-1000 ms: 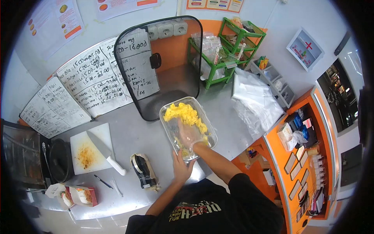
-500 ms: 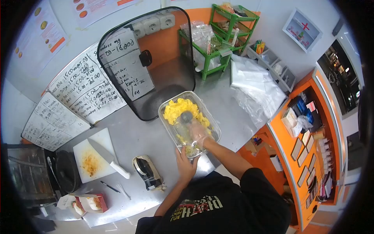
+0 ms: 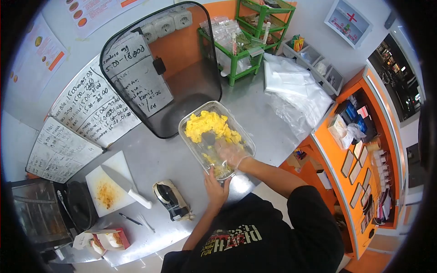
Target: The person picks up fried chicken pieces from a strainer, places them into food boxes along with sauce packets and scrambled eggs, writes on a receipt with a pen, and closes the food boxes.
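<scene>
A clear rectangular container (image 3: 188, 144) holds clumps of yellow scrambled egg (image 3: 207, 125), heaped toward its far end, with smaller bits near its close end. My left hand (image 3: 217, 189) grips the container's near rim, thumb and fingers at the corner. Inside the container is my right hand (image 3: 231, 154), wearing a thin clear plastic glove. Its fingers are closed round a utensil with a round grey head (image 3: 208, 138), which looks like a spoon; the handle is hidden by the hand. The round head lies beside the egg pile.
Left on the steel table are a knife (image 3: 119, 179) on a stained white cutting board (image 3: 98, 173), a black-and-tan tape dispenser (image 3: 171, 200), a pen (image 3: 130, 219) and an opened food box (image 3: 111, 240). A mesh food cover (image 3: 182, 107) stands behind; plastic bags (image 3: 296, 82) lie right.
The camera view has shifted slightly. My right hand and the utensil have moved a little within the container, near the egg. My left hand keeps its grip on the rim.
</scene>
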`<state>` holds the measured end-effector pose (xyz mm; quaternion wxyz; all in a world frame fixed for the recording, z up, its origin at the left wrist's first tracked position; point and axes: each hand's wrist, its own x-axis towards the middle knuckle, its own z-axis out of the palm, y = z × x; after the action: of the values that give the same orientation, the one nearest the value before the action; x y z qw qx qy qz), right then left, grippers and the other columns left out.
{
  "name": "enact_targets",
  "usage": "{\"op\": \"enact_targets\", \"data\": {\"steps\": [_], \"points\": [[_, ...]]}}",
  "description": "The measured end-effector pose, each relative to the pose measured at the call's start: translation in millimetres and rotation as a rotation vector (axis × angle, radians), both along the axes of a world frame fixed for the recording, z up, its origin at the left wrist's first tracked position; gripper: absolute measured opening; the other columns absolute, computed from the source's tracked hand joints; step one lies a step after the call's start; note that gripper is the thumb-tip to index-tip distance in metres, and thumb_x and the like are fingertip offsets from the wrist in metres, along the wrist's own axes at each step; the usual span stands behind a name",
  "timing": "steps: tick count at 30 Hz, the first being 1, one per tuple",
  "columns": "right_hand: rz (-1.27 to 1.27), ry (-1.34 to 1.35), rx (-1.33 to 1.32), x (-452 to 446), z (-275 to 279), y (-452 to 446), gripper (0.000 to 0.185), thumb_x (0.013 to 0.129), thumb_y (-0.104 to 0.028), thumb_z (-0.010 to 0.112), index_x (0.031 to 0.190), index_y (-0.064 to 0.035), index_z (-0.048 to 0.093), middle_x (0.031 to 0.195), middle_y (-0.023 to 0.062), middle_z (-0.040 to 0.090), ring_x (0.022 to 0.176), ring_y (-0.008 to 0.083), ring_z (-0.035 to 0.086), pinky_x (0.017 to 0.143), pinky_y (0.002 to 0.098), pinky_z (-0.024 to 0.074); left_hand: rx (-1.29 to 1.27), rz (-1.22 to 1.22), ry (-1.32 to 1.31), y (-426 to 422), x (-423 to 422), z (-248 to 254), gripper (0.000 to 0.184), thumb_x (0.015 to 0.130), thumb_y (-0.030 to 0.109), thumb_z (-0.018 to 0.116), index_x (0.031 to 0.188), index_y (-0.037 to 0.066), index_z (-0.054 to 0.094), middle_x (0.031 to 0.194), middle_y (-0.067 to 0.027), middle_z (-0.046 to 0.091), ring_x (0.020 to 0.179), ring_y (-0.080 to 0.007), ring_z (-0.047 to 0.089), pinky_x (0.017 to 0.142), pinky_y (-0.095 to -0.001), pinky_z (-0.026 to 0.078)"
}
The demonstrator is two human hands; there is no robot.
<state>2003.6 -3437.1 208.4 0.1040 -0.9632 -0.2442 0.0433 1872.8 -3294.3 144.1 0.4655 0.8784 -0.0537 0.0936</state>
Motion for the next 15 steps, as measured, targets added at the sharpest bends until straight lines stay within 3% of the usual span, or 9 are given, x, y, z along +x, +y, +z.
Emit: {"op": "enact_targets", "data": {"steps": [3, 9, 12, 15], "points": [[-0.305, -0.048, 0.076, 14.2, 6.7, 19.3, 0.036, 0.093, -0.008, 0.054, 0.127, 0.0046, 0.052, 0.112, 0.0258, 0.061, 0.094, 0.0373, 0.071, 0.079, 0.045, 0.0595, 0.027, 0.011, -0.004, 0.9, 0.4, -1.2, 0.085, 0.088, 0.037, 0.074, 0.149, -0.005, 0.032, 0.148, -0.0433, 0.031, 0.127, -0.0568, 0.041, 0.107, -0.0564, 0.033], [-0.141, 0.177, -0.078, 13.2, -1.5, 16.0, 0.043, 0.091, -0.005, 0.055, 0.132, 0.0058, 0.045, 0.119, 0.0285, 0.054, 0.09, 0.0406, 0.071, 0.073, 0.047, 0.0599, 0.058, 0.035, -0.012, 0.7, -0.8, -1.5, 0.084, 0.089, 0.038, 0.073, 0.149, -0.005, 0.032, 0.147, -0.042, 0.033, 0.122, -0.0547, 0.044, 0.105, -0.0555, 0.035], [-0.117, 0.026, 0.044, 6.7, -8.4, 9.0, 0.045, 0.091, -0.006, 0.055, 0.132, 0.0053, 0.044, 0.118, 0.0292, 0.053, 0.085, 0.041, 0.071, 0.069, 0.0486, 0.0596, 0.059, 0.034, -0.007, -0.4, 3.2, 6.8, 0.083, 0.09, 0.037, 0.073, 0.149, -0.005, 0.032, 0.146, -0.0404, 0.035, 0.122, -0.0537, 0.045, 0.105, -0.0545, 0.035], [-0.315, -0.02, 0.044, 26.8, -0.4, 23.1, 0.044, 0.094, -0.011, 0.053, 0.134, 0.0064, 0.047, 0.111, 0.0285, 0.06, 0.082, 0.0393, 0.072, 0.069, 0.0472, 0.0594, 0.044, 0.03, 0.011, -0.3, 3.2, 12.8, 0.082, 0.09, 0.036, 0.072, 0.149, -0.005, 0.032, 0.145, -0.0378, 0.038, 0.123, -0.0526, 0.045, 0.105, -0.0536, 0.035]]}}
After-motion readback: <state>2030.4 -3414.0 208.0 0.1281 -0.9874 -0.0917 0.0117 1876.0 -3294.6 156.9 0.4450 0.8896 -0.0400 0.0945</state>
